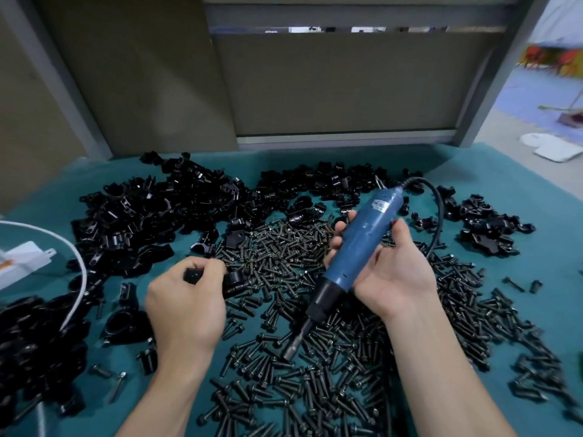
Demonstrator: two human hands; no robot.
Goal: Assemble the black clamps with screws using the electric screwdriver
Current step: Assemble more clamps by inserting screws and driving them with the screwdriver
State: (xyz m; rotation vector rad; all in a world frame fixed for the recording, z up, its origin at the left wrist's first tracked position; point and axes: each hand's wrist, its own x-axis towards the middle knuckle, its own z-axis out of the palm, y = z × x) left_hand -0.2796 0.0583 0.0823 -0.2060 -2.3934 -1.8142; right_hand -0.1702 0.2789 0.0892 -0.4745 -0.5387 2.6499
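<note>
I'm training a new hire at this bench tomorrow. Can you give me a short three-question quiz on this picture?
1. True or false: the right hand grips the blue electric screwdriver.
2. What does the left hand pinch? A) the screwdriver B) a black clamp piece C) nothing
3. Fill in: the screwdriver's bit points down at the loose ____ spread on the teal mat.
Key: 1 true; 2 B; 3 screws.

Surface heavily obstructed.
Screws (277,257) and clamps (142,212) crowd the centre; bare green cloth (555,320) lies far right.
</note>
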